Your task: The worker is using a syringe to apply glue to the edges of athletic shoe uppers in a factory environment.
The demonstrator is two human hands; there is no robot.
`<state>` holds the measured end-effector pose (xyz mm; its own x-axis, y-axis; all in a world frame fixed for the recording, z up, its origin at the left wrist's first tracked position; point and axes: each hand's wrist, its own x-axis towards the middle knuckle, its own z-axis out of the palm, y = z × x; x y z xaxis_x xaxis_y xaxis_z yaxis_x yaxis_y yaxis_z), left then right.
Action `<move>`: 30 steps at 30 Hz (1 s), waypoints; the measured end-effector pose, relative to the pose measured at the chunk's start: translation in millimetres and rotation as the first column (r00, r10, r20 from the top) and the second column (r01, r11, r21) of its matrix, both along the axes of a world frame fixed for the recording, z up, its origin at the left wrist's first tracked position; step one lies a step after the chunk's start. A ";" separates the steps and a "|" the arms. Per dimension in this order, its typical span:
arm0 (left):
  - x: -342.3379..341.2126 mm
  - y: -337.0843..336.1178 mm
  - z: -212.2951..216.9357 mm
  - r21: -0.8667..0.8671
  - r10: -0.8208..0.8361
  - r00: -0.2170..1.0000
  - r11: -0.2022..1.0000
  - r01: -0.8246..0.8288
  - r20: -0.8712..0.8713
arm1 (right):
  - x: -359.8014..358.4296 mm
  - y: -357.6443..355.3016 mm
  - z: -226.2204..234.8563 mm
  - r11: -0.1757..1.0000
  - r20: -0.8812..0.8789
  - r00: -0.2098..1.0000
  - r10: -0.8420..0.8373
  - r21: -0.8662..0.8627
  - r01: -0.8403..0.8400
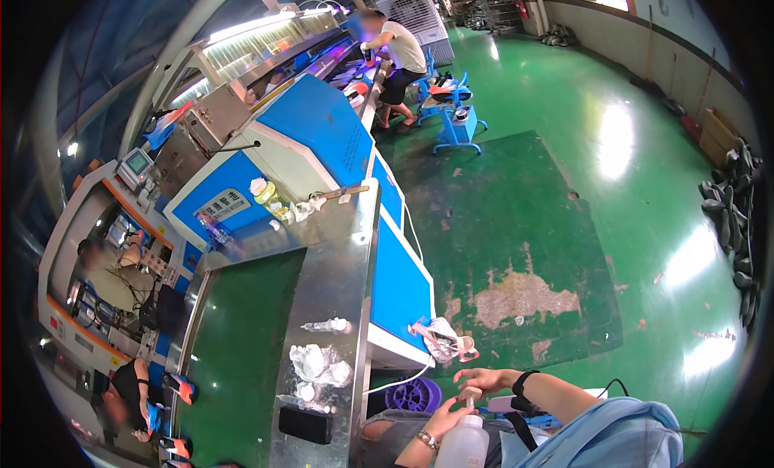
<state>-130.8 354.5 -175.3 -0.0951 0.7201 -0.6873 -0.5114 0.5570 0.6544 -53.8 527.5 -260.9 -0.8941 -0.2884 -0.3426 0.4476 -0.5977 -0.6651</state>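
Observation:
My left hand [445, 417], with a bracelet at its wrist, is closed around a small pale translucent piece [470, 397] just above a white plastic bottle [463, 445]. Whether that piece is joined to the bottle I cannot tell. My right hand [485, 379], with a black band at the wrist, hovers beside it with fingers curved and apart. The bottle is upright in front of my lap. To the left, crumpled white material [318, 365], a clear syringe-like tube [326, 325] and a black phone [305, 425] lie on the metal table edge [322, 287].
A green conveyor belt [242, 347] runs along my left, with shoes and a person beyond it. Blue and white machinery [314, 129] stands ahead. A person works near blue stools [458, 129]. A purple spool [413, 395] is beside my legs. Dark soles [734, 218] line the right wall.

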 end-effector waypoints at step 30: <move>8.8 7.3 15.6 -0.073 -0.021 0.999 0.997 0.024 0.033 | 10.6 37.0 -19.1 0.993 0.219 0.976 0.003 0.114 -0.028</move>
<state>-122.0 361.7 -159.6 -0.0560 0.6697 -0.7406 -0.5186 0.6143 0.5947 -43.3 564.4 -280.0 -0.7900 -0.2483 -0.5605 0.5979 -0.5142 -0.6149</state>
